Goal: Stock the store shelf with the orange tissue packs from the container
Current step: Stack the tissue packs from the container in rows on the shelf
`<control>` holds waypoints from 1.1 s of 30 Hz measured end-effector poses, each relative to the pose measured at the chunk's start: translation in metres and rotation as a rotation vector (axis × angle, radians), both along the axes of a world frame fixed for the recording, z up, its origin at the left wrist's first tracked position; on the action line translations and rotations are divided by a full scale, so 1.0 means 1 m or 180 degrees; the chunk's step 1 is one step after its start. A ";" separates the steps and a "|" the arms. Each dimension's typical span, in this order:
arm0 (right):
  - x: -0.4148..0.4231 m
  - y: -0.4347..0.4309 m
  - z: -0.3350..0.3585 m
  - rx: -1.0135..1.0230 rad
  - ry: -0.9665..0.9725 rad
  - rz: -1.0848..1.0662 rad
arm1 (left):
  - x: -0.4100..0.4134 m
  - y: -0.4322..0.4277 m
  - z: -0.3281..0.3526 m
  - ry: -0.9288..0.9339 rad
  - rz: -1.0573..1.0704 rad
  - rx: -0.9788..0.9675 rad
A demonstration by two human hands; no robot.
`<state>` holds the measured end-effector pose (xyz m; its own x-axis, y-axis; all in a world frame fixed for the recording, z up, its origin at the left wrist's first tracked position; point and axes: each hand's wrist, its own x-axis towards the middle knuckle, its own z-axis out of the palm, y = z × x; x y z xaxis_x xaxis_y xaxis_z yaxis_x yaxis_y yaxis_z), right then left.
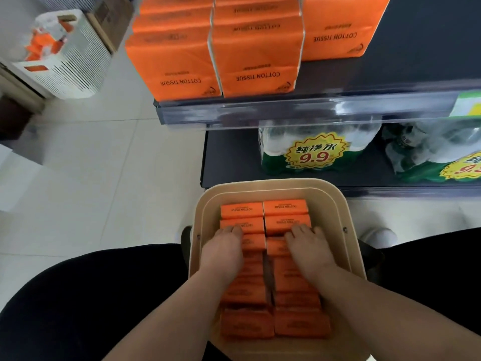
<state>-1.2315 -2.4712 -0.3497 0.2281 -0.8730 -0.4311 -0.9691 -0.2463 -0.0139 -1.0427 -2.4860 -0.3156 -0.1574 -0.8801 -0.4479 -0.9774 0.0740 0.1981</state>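
A beige container point(335, 204) stands on the floor between my knees, filled with two rows of orange tissue packs point(285, 206) standing on edge. My left hand point(223, 250) lies on the left row, fingertips curled over the far side of a pack. My right hand point(308, 247) lies on the right row the same way, fingers hooked over a pack's top edge. Above, the dark shelf point(338, 74) holds stacked orange tissue packs point(256, 58) in three columns at its left part.
The shelf's right part is bare dark board. Below it, a lower shelf point(229, 162) holds shrink-wrapped water bottles point(312, 149) with a 9.9 price tag. A white slatted basket point(78, 58) stands at the far left on the pale tiled floor.
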 end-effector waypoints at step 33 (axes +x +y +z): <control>-0.061 0.005 0.147 -0.1342 -0.0508 -0.0562 | -0.049 -0.005 0.123 -0.0217 -0.0671 -0.0954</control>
<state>-1.2921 -2.4662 -0.2023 0.0953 -0.9954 -0.0030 -0.9905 -0.0945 -0.1002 -1.0914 -2.4908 -0.1924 -0.3280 -0.9252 -0.1908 -0.9447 0.3200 0.0722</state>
